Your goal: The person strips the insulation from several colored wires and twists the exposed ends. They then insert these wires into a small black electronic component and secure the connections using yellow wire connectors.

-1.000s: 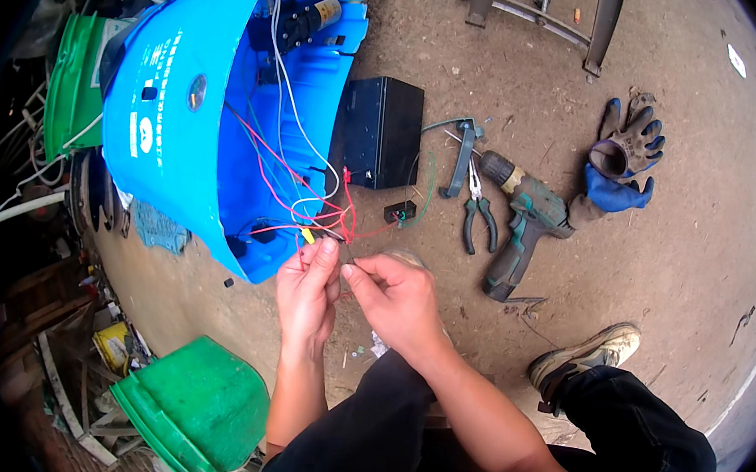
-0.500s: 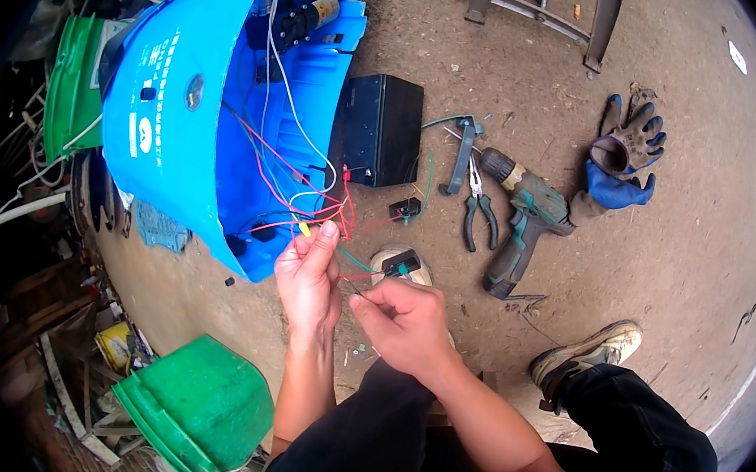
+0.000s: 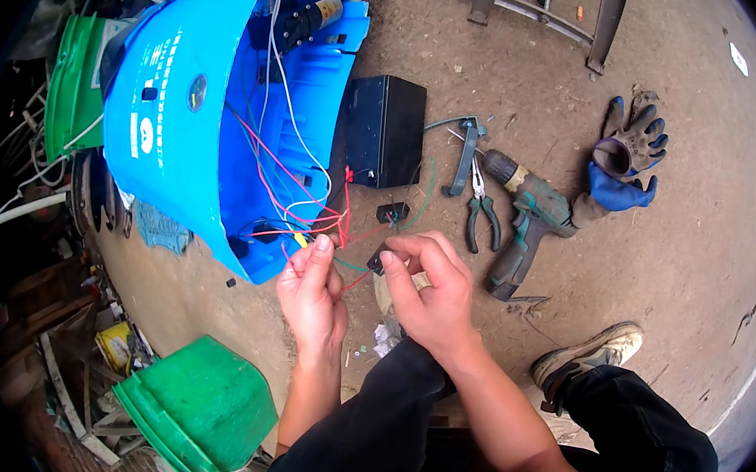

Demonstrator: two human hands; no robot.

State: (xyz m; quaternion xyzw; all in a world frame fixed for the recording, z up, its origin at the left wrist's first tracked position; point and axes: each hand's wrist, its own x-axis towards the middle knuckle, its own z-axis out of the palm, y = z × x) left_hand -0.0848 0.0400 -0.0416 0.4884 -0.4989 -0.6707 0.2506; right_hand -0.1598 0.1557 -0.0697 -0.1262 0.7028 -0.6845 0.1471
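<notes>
A blue plastic shell (image 3: 173, 110) lies open on the dirt ground with red, white and green wires (image 3: 309, 203) spilling out of it. My left hand (image 3: 312, 289) pinches the red wires near the shell's lower edge. My right hand (image 3: 427, 290) holds a small black connector (image 3: 378, 260) on a green and red wire, close beside the left hand. A black box-shaped battery (image 3: 387, 129) lies just beyond the hands, with a second small black connector (image 3: 393, 211) in front of it.
Pliers (image 3: 483, 211), a metal clamp tool (image 3: 465, 149), a cordless drill (image 3: 523, 217) and blue-grey gloves (image 3: 628, 154) lie on the ground to the right. Green plastic shells sit at lower left (image 3: 197, 404) and upper left (image 3: 72, 88). My shoe (image 3: 588, 353) rests at right.
Both hands have shifted slightly. The right hand has raised the small black connector toward the left hand, which keeps hold of the red wires.
</notes>
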